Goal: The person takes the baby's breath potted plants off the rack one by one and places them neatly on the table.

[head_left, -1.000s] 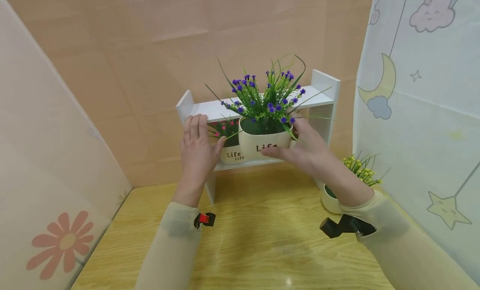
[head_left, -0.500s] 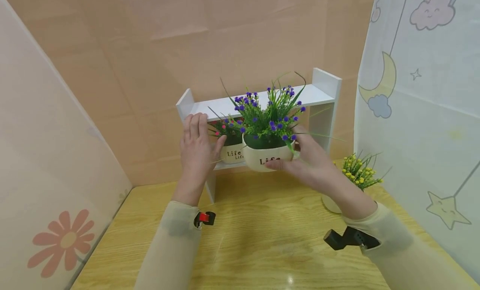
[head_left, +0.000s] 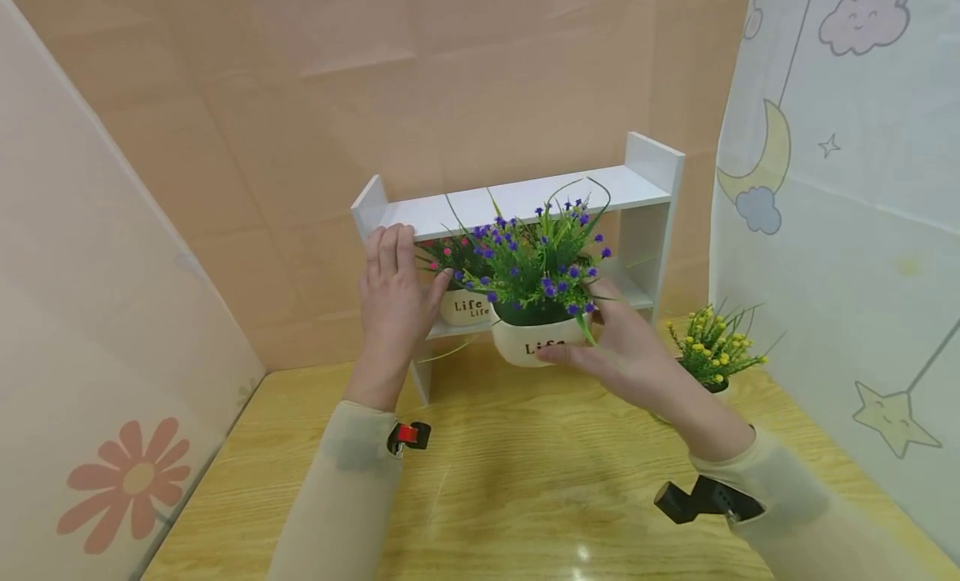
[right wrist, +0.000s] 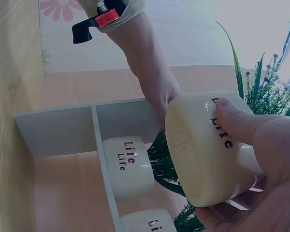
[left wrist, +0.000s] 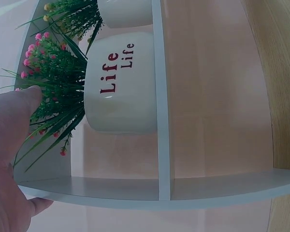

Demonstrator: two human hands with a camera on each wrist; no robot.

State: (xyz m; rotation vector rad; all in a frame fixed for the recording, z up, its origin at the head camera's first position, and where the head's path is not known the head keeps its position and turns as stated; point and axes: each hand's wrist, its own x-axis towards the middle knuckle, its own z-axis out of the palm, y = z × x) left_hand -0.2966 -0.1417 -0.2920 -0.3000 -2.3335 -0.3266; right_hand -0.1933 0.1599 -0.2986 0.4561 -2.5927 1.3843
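Observation:
My right hand [head_left: 626,339] holds a white flowerpot [head_left: 517,339] marked "Life", thumb on its front and fingers behind. Purple flowers [head_left: 551,268] and long grass blades rise from it. In the head view this pot hangs in front of the white shelf [head_left: 525,202], below its top board; the right wrist view shows its base [right wrist: 188,159]. My left hand [head_left: 393,289] grips the shelf's upper left corner, fingertips over the top board. Its thumb [left wrist: 31,99] lies by a pink-flowered pot [left wrist: 121,87] standing on the lower board.
Another white pot [left wrist: 128,12] stands beside the pink-flowered one on the lower board, mostly hidden from the head view. A yellow-flowered plant [head_left: 716,343] stands on the wooden table [head_left: 517,481] right of the shelf, partly behind my right forearm. Printed cloth walls flank the table.
My right hand has lowered the purple-flowered pot from up by the top board to in front of the lower board, shifting slightly right. My left hand stays at the shelf corner.

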